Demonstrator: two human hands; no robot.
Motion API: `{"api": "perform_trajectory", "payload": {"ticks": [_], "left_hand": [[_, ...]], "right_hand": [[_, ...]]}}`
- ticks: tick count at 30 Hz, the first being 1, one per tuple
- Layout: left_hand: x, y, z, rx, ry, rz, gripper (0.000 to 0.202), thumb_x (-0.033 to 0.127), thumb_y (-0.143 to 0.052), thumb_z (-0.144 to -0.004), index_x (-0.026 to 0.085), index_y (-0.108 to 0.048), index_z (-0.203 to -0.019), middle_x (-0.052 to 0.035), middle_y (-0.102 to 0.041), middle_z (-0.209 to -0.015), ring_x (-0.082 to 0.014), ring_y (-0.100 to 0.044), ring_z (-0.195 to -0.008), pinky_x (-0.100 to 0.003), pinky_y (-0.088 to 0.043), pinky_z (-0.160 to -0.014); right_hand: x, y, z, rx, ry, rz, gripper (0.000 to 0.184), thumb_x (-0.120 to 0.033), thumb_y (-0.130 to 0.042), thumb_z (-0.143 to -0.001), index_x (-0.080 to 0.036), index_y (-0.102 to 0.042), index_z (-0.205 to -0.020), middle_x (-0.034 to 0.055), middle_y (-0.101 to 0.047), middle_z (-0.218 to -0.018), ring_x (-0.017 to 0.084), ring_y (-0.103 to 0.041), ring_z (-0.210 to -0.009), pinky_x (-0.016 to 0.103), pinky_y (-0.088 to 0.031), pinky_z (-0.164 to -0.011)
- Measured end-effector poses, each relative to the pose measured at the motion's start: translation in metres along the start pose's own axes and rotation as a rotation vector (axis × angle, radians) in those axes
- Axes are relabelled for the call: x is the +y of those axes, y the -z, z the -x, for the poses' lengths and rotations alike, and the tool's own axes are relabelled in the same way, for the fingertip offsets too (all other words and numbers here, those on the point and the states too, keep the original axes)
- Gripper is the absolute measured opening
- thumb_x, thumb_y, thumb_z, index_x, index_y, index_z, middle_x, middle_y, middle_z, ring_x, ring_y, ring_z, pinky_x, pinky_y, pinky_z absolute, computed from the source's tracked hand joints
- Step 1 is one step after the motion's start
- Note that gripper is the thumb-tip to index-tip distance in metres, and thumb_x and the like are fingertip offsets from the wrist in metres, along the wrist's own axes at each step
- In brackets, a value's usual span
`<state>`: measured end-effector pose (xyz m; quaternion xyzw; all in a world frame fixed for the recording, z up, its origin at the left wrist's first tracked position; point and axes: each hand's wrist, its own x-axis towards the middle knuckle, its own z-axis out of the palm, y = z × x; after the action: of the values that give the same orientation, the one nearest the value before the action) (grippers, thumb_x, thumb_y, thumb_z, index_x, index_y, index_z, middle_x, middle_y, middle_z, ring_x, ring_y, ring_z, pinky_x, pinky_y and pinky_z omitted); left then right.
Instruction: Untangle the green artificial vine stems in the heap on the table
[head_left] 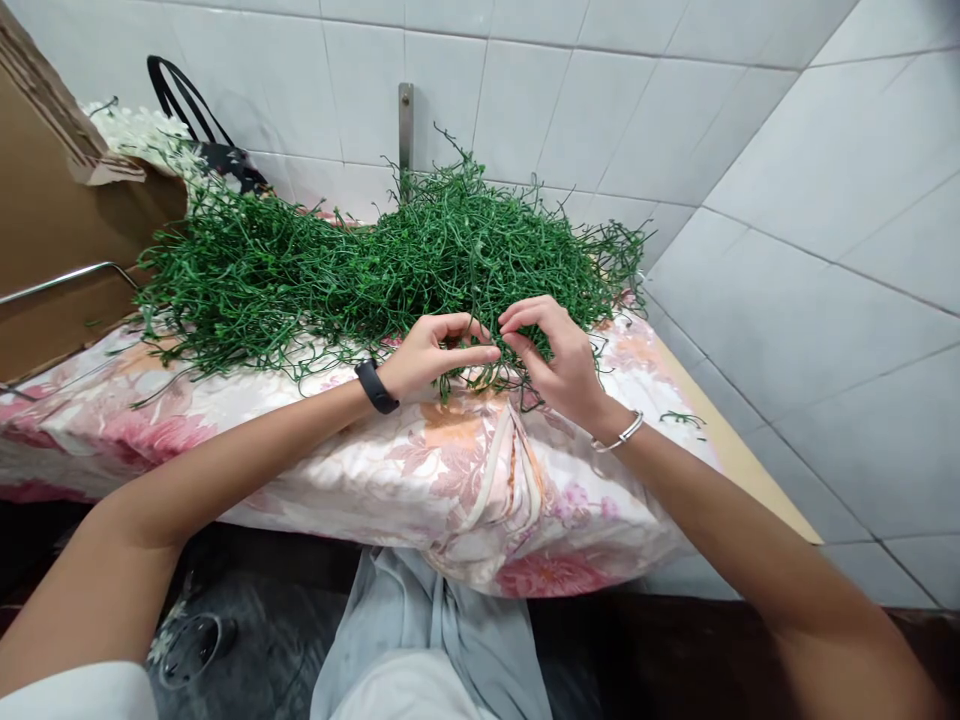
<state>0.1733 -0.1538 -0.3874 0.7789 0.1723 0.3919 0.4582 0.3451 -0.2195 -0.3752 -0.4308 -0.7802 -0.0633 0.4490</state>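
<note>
A big heap of thin green plastic stems (pixel 337 265) lies on a floral cloth (pixel 420 470) spread over a table. My left hand (pixel 431 352), with a black band on the wrist, pinches stems at the front edge of the heap. My right hand (pixel 555 362), wearing a silver bangle, meets it fingertip to fingertip and grips the same cluster of stems. Both hands are closed around thin stems near the heap's front right.
A brown cardboard box (pixel 52 230) stands at the left with white flowers (pixel 139 130) and a black-handled bag (pixel 217 150) behind it. Tiled walls close the back and right. A loose stem (pixel 682 418) lies on the table's bare edge (pixel 739 455).
</note>
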Motion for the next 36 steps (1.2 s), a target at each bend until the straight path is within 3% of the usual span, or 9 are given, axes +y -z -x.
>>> {"api": "perform_trajectory", "payload": {"ticks": [4, 11, 15, 20, 25, 30, 33, 36], "left_hand": [[-0.001, 0.000, 0.001, -0.002, -0.005, 0.014, 0.031, 0.039, -0.068, -0.068, 0.009, -0.063, -0.078, -0.0056, -0.060, -0.079, -0.0087, -0.049, -0.068, -0.024, -0.039, -0.065], [-0.003, 0.001, -0.002, -0.002, 0.036, 0.068, 0.027, 0.034, -0.067, -0.068, 0.008, -0.062, -0.074, -0.0042, -0.059, -0.075, -0.0087, -0.050, -0.069, -0.024, -0.039, -0.068], [-0.005, 0.003, -0.003, -0.078, 0.060, 0.111, 0.027, 0.035, -0.065, -0.070, 0.009, -0.062, -0.075, -0.0048, -0.060, -0.077, -0.0092, -0.051, -0.070, -0.024, -0.039, -0.067], [-0.005, 0.004, -0.004, -0.133, 0.101, 0.138, 0.036, 0.043, -0.067, -0.066, 0.008, -0.059, -0.070, -0.0042, -0.056, -0.070, -0.0084, -0.047, -0.064, -0.023, -0.037, -0.061], [-0.003, 0.003, -0.003, -0.178, 0.137, 0.174, 0.040, 0.046, -0.068, -0.064, 0.008, -0.056, -0.068, -0.0022, -0.053, -0.066, -0.0073, -0.046, -0.062, -0.022, -0.037, -0.061], [0.001, 0.002, -0.003, -0.307, 0.138, 0.171, 0.034, 0.041, -0.065, -0.069, 0.009, -0.056, -0.075, -0.0016, -0.052, -0.071, -0.0080, -0.046, -0.066, -0.022, -0.038, -0.064], [0.002, 0.002, -0.004, -0.355, 0.110, 0.154, 0.031, 0.040, -0.061, -0.073, 0.010, -0.056, -0.074, -0.0015, -0.051, -0.071, -0.0078, -0.045, -0.066, -0.022, -0.037, -0.063], [0.003, 0.002, -0.004, -0.323, 0.080, 0.152, 0.034, 0.043, -0.062, -0.072, 0.010, -0.056, -0.067, -0.0017, -0.050, -0.068, -0.0080, -0.043, -0.064, -0.022, -0.036, -0.061]], "right_hand": [[-0.006, 0.001, -0.001, 0.003, 0.170, 0.132, 0.002, -0.015, -0.048, -0.083, -0.015, -0.050, -0.083, 0.0037, -0.051, -0.116, 0.016, -0.045, -0.112, 0.035, -0.032, -0.092], [-0.006, 0.002, -0.002, -0.021, 0.244, 0.216, 0.006, -0.017, -0.048, -0.084, -0.016, -0.049, -0.078, -0.0001, -0.052, -0.119, 0.016, -0.044, -0.116, 0.037, -0.030, -0.092], [-0.004, 0.003, -0.002, -0.097, 0.098, -0.072, 0.004, -0.019, -0.050, -0.083, -0.015, -0.050, -0.082, 0.0037, -0.055, -0.107, 0.014, -0.049, -0.105, 0.033, -0.038, -0.090], [-0.005, 0.000, -0.002, -0.152, -0.120, -0.469, 0.014, -0.027, -0.054, -0.082, -0.014, -0.050, -0.085, 0.0054, -0.055, -0.094, 0.011, -0.053, -0.093, 0.028, -0.045, -0.085], [-0.004, -0.002, -0.001, -0.170, -0.174, -0.542, 0.026, -0.024, -0.065, -0.074, -0.014, -0.051, -0.093, 0.0040, -0.054, -0.092, 0.009, -0.052, -0.086, 0.023, -0.046, -0.079], [-0.002, 0.001, -0.001, -0.149, -0.251, -0.542, 0.025, -0.028, -0.065, -0.073, -0.013, -0.048, -0.083, 0.0028, -0.054, -0.082, 0.008, -0.053, -0.077, 0.021, -0.046, -0.073], [-0.003, -0.002, -0.001, -0.131, -0.358, -0.686, 0.033, -0.032, -0.066, -0.072, -0.014, -0.041, -0.083, 0.0014, -0.053, -0.079, 0.006, -0.053, -0.071, 0.020, -0.046, -0.067], [-0.008, -0.009, -0.001, -0.088, -0.452, -0.824, 0.043, -0.035, -0.067, -0.069, -0.015, -0.032, -0.082, -0.0012, -0.050, -0.075, 0.005, -0.051, -0.066, 0.019, -0.047, -0.064]]}}
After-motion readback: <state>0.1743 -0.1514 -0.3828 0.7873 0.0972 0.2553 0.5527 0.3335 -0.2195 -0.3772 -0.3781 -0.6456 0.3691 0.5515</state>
